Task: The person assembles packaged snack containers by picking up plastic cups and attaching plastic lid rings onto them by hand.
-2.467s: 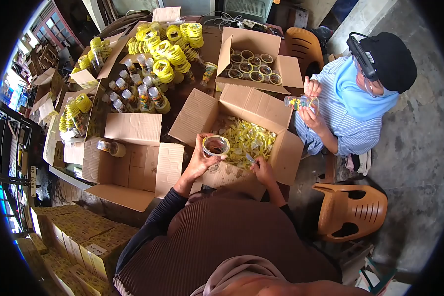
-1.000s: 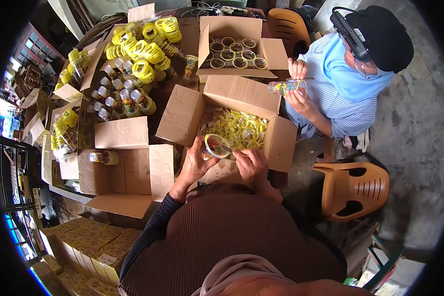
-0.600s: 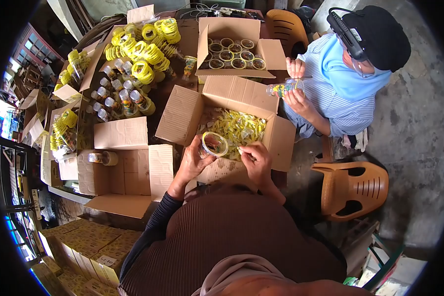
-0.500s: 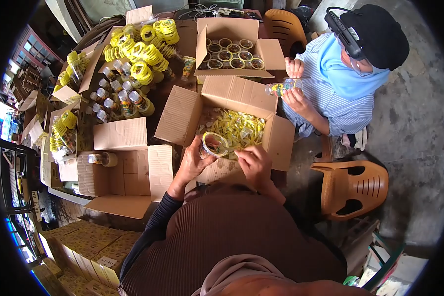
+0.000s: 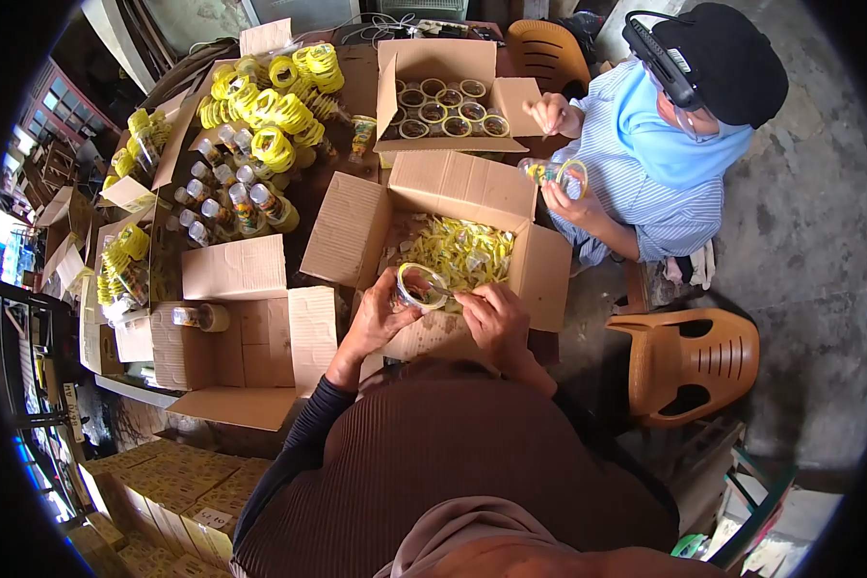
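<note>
My left hand (image 5: 378, 316) is wrapped round a clear plastic jar (image 5: 420, 287) with a yellow rim, its mouth facing up. Fingers of my right hand (image 5: 494, 318) are pinched together around a thin tool (image 5: 443, 290) whose tip lies at the jar's rim. Both hands are over the near side of an open cardboard box (image 5: 460, 181), which holds a heap of yellow and clear scraps (image 5: 464, 249). Left of that box, another open box (image 5: 246, 335) contains a jar (image 5: 200, 316) lying on its side.
Upright jars (image 5: 249, 207) and piles of yellow rings (image 5: 273, 144) crowd the table's left. Behind the scrap box, a box (image 5: 438, 58) holds several jars. A co-worker (image 5: 660, 193) at the right holds another jar (image 5: 555, 175). Orange chairs (image 5: 694, 366) stand at the right and back.
The thin tool at my jar's rim shows more clearly now. My hands have barely moved. The co-worker's upper hand has moved away from their jar, leftward and up.
</note>
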Demonstrator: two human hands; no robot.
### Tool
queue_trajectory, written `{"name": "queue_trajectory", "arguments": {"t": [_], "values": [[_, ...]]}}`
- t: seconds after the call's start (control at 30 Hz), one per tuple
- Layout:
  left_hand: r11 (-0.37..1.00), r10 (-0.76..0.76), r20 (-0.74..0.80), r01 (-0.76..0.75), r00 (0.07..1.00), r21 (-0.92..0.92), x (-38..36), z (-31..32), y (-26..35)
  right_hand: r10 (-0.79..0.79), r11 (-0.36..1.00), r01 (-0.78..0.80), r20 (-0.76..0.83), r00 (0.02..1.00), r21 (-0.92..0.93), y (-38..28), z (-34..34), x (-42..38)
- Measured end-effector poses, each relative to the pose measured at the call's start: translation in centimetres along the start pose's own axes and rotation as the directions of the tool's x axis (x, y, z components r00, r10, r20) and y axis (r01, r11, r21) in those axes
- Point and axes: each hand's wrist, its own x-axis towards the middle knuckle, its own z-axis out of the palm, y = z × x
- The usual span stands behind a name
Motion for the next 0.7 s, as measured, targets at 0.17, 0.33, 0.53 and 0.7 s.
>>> {"name": "queue_trajectory", "arguments": {"t": [0.17, 0.33, 0.53, 0.7], "values": [[0.977, -0.046, 0.092, 0.065, 0.995, -0.204, -0.4, 0.1, -0.4, 0.022, 0.998, -0.022, 0.007, 1.000, -0.058, 0.2, 1.5, -0.4], [0.916, -0.032, 0.133, 0.083, 0.991, -0.392, -0.2, 0.7, -1.0, 0.411, 0.837, -0.366, -0.026, 0.911, 0.406, 0.8, 2.4, -0.7], [0.915, -0.015, -0.025, 0.003, 1.000, -0.404, -0.4, 1.1, -1.8, 0.243, 0.935, -0.192, -0.143, 0.959, 0.297, -1.0, 1.0, -0.4], [0.898, -0.043, -0.029, 0.026, 0.999, -0.440, -0.7, 1.8, -2.2, 0.217, 0.970, -0.198, -0.135, 0.967, 0.140, -1.0, 1.7, -0.7]]}}
